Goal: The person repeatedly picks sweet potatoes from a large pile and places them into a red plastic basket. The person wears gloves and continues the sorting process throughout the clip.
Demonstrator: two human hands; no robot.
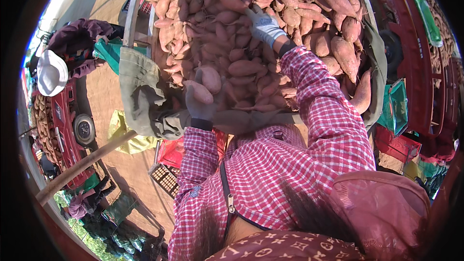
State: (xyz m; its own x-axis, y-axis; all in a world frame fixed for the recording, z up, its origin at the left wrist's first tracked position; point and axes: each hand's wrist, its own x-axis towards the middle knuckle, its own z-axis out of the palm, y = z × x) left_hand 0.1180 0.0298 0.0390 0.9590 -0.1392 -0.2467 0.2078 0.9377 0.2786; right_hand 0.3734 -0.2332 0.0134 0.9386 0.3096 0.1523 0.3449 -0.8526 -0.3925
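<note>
A heap of reddish sweet potatoes fills the cloth-lined bed in front of me. My left hand, in a grey glove, is at the near left of the heap. It is closed around two sweet potatoes: a paler oval one lies against a pinkish one. Farther off and to the right, my right hand in a light blue-grey glove rests on the heap. Its fingers reach forward, partly stretched, and touch the potatoes there. I see nothing gripped in it.
Grey-green cloth drapes over the bed's near edge and corners. A wooden pole slants at the left. Red vehicles loaded with potatoes stand on both sides. Below the bed are a red crate and a yellow sack. A person in a white hat is at left.
</note>
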